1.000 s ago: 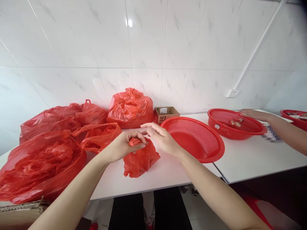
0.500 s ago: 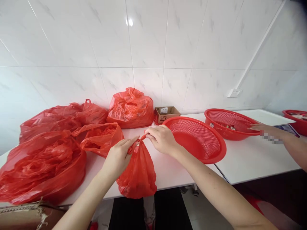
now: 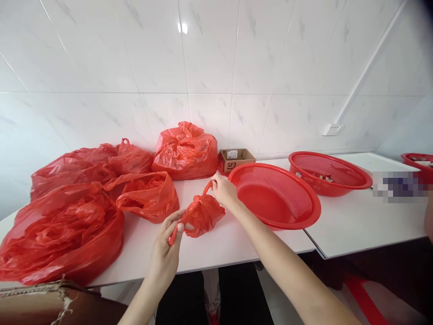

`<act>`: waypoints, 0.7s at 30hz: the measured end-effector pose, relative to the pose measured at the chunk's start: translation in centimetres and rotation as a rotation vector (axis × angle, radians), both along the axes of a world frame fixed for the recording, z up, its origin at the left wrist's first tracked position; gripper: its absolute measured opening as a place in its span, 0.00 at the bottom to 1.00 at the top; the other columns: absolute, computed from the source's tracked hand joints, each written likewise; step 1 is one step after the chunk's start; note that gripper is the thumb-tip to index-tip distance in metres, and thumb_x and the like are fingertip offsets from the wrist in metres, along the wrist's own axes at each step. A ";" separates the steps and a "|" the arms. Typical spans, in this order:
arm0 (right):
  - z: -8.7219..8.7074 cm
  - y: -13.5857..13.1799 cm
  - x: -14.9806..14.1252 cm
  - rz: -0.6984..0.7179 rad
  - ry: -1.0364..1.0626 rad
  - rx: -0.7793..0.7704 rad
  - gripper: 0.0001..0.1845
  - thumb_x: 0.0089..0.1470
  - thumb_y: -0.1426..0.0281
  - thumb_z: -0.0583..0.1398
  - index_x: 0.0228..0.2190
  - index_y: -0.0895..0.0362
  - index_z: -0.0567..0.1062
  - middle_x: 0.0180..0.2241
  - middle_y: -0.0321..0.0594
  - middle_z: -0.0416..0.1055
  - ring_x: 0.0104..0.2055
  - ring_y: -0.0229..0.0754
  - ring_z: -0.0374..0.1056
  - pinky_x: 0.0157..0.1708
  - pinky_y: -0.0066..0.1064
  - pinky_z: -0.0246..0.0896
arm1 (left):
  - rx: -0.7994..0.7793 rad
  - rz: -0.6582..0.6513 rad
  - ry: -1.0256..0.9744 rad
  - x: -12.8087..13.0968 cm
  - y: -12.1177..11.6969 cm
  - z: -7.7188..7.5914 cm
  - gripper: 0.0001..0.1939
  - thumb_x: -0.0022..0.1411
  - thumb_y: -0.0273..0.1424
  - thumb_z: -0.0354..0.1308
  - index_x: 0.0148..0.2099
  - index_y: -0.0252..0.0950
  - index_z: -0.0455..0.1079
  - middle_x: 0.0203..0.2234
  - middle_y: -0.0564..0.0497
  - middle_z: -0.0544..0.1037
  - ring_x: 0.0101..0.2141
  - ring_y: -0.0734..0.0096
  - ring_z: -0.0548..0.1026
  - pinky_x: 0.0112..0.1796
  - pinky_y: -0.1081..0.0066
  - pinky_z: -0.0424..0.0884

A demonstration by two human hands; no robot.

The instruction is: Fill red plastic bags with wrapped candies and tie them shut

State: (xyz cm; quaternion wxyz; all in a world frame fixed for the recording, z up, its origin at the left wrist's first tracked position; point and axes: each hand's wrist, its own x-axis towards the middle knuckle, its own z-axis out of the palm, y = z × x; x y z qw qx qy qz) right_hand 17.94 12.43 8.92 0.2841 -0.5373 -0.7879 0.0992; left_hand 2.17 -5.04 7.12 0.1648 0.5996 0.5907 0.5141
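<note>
A small red plastic bag (image 3: 204,215) rests on the white table (image 3: 216,248) in front of me, its two handles pulled apart. My left hand (image 3: 166,253) pinches the near handle, drawn toward me. My right hand (image 3: 223,189) grips the far handle, drawn away toward the wall. The bag's body bunches between the two hands. What is inside the bag is hidden.
Several larger red plastic bags (image 3: 64,225) crowd the table's left side and back. A small cardboard box (image 3: 236,159) stands by the wall. A red perforated basket (image 3: 274,195) lies right of my hands, a second red basket (image 3: 329,174) further right.
The bag hung over the table edge half a second ago; now it lies on the table. My hands have pulled its handles apart. The other person's arm at the right has withdrawn.
</note>
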 end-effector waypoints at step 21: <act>-10.2 -2.9 -1.8 -0.015 0.058 -0.164 0.14 0.66 0.67 0.44 0.42 0.52 0.68 0.27 0.35 0.72 0.27 0.39 0.65 0.26 0.28 0.42 | -0.080 0.103 0.227 -0.3 1.9 -10.4 0.19 0.67 0.37 0.47 0.52 0.39 0.74 0.27 0.50 0.74 0.26 0.70 0.74 0.30 0.73 0.70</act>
